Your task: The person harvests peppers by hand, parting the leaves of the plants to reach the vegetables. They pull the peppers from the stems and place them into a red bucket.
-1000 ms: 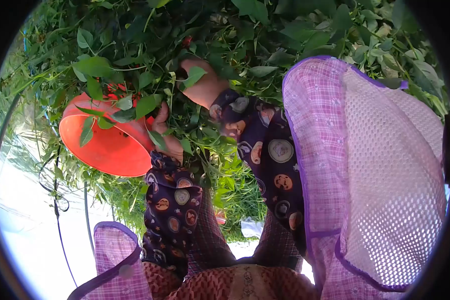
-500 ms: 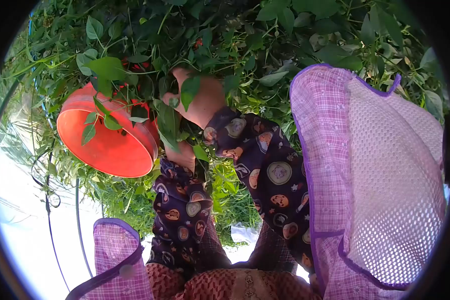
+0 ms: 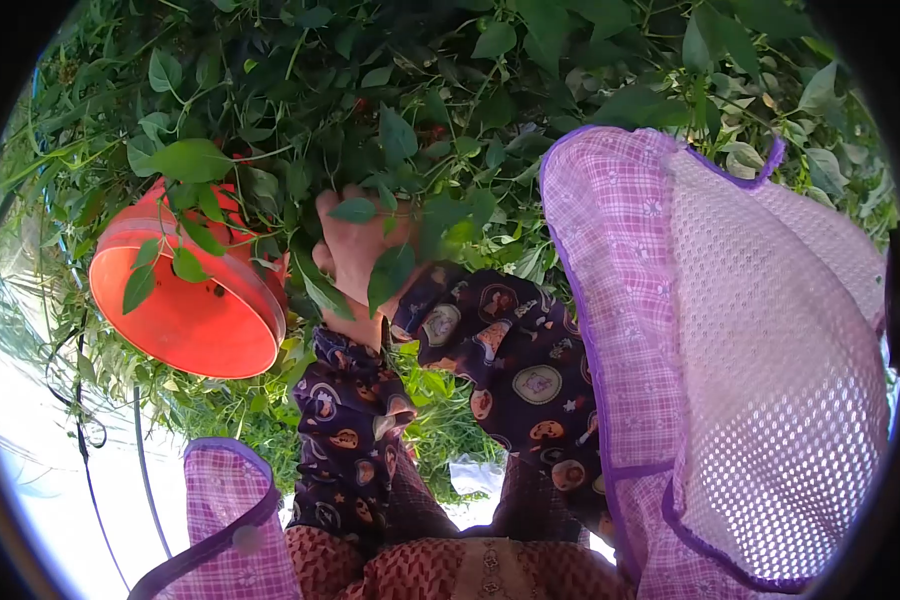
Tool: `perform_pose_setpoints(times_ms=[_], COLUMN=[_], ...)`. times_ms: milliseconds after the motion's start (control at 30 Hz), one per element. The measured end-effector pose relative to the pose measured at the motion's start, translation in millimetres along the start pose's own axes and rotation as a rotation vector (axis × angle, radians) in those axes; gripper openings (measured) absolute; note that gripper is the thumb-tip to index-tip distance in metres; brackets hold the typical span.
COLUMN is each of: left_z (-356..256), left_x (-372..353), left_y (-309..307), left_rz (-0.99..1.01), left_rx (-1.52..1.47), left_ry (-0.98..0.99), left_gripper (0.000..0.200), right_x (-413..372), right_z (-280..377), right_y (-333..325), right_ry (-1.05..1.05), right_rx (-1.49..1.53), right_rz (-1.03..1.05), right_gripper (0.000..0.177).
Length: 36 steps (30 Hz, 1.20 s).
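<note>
Both my hands are close together among the leafy green plants (image 3: 300, 130). My left hand (image 3: 345, 285) reaches up from a dark printed sleeve, its fingers partly covered by leaves. Just right of it and touching or overlapping it, my right hand (image 3: 402, 228) is behind leaves, with its fingertips hidden. What either hand holds, if anything, I cannot make out. Left of the hands, an orange-red bucket (image 3: 195, 335) lies tilted with its mouth facing me. A few small dark specks show inside, and leafy stems hang across its rim.
A purple checked cloth with white mesh (image 3: 770, 330) fills the right side, and a matching flap (image 3: 225, 490) is at lower left. Thin dark cords (image 3: 85, 440) hang at left. Small red spots (image 3: 360, 103) show in the foliage. Clear plastic (image 3: 477, 475) lies low down.
My left hand has moved up and my right hand down, bringing them together. The bucket and the cloth sit slightly further left in view.
</note>
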<state>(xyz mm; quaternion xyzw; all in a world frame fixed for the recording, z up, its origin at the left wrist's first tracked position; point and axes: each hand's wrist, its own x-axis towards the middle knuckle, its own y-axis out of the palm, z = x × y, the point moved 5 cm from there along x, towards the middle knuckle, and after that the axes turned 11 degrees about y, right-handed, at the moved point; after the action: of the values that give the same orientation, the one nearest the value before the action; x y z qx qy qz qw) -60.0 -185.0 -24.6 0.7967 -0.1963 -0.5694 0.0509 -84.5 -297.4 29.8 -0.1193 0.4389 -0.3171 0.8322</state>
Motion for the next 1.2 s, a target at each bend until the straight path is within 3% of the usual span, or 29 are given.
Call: perform_pose_setpoints(times_ms=[167, 267, 300, 333, 400, 433, 467, 533, 600, 667, 700, 733, 767, 800, 833, 867, 933, 1000, 1067, 1100, 1133, 1167, 1200], left_z=[5.1, 16.3, 16.1, 13.8, 5.6, 10.7, 7.9, -5.2, -12.9, -17.4, -20.6, -35.6, -44.5, -46.1, -36.6, -26.1, -25.0, -1.4, 8.8, 6.3, -0.5, -7.9, -9.8], left_x=[-0.1, -5.3, -13.4, -18.8, -19.9, -13.9, -13.3, -16.0, -22.1, -18.1, -17.7, -38.7, -68.0, -86.8, -58.8, -30.1, -33.6, -30.1, -33.3, -35.6, -35.2, -39.0, -43.8], left_y=[-55.3, -138.5, -105.2, -84.1, -63.9, -63.8, -50.6, -11.9, 10.7, 9.7, -6.4, 44.9, 87.0, 118.7, 75.7, 39.2, 50.7, 67.2, 80.1, 89.7, 92.4, 99.7, 105.9], left_rz=[-0.031, 0.194, 0.44, 0.443, 0.147, -0.147, -0.148, -0.008, 0.019, -0.023, 0.13, 0.136, -0.078, -0.279, -0.185, -0.081, -0.125, -0.115, -0.108, -0.074, -0.062, -0.04, -0.016], left_rx=[-0.108, 0.062, -0.168, -0.172, 0.1, -0.093, -0.093, 0.026, -0.013, 0.337, 0.89, 0.889, 0.335, -0.22, 0.11, 0.436, 0.57, 0.617, 0.643, 0.628, 0.626, 0.763, 0.903], left_ry=[-0.089, 0.199, 0.162, 0.164, 0.284, 0.159, 0.161, 0.232, 0.213, 0.351, 0.32, 0.326, 0.266, 0.182, 0.351, 0.523, 0.563, 0.64, 0.707, 0.802, 0.798, 0.83, 0.862], left_gripper=[0.03, 0.04, 0.031, 0.031, 0.029, 0.023, 0.023, 0.018, 0.016, 0.015, 0.017, 0.017, 0.02, 0.022, 0.021, 0.021, 0.022, 0.03, 0.038, 0.04, 0.04, 0.041, 0.043], right_x=[-29.3, -48.2, -50.4, -61.5, -73.8, -79.7, -83.9, -85.1, -75.7, -73.1, -72.4, -73.0, -74.0, -73.9, -81.7, -76.4, -69.7, 2.6, 47.8, 62.9, 87.5, 78.4, 62.4], right_z=[-15.6, -23.0, -20.2, -24.9, -23.6, -28.5, -33.2, -33.6, -14.2, -8.1, 4.2, 23.4, 43.9, 71.7, 98.3, 108.4, 132.6, 68.2, 7.3, -26.2, -73.5, -85.4, -100.3], right_y=[-13.7, -20.6, -19.0, -17.0, -42.6, -42.0, -45.2, -59.9, -84.1, -91.9, -87.7, -81.4, -72.3, -68.2, -66.2, -75.1, -106.2, -165.9, -213.8, -231.6, -232.1, -253.0, -275.7], right_ry=[0.16, 0.26, 0.137, 0.133, 0.188, 0.219, 0.218, 0.464, 0.48, 0.699, 0.569, 0.411, 0.258, 0.145, -0.005, -0.008, -0.308, -0.431, -0.371, -0.257, -0.013, 0.185, 0.22], right_rx=[0.051, 0.234, 0.569, 0.565, 0.53, 0.576, 0.576, 1.027, 1.121, 1.154, 1.117, 1.02, 0.915, 0.815, 0.789, 0.781, 0.114, -0.233, -0.558, -0.722, -0.922, -1.139, -1.084], right_rz=[0.232, 0.356, 0.305, 0.304, 0.242, 0.245, 0.246, 0.373, 0.334, 0.285, 0.264, 0.235, 0.202, 0.312, 0.255, 0.24, 0.025, -0.339, -0.453, -0.473, -0.59, -0.457, -0.429], right_gripper=[0.022, 0.025, 0.024, 0.024, 0.028, 0.023, 0.023, 0.022, 0.027, 0.034, 0.036, 0.037, 0.039, 0.041, 0.041, 0.041, 0.037, 0.034, 0.031, 0.035, 0.042, 0.048, 0.048])
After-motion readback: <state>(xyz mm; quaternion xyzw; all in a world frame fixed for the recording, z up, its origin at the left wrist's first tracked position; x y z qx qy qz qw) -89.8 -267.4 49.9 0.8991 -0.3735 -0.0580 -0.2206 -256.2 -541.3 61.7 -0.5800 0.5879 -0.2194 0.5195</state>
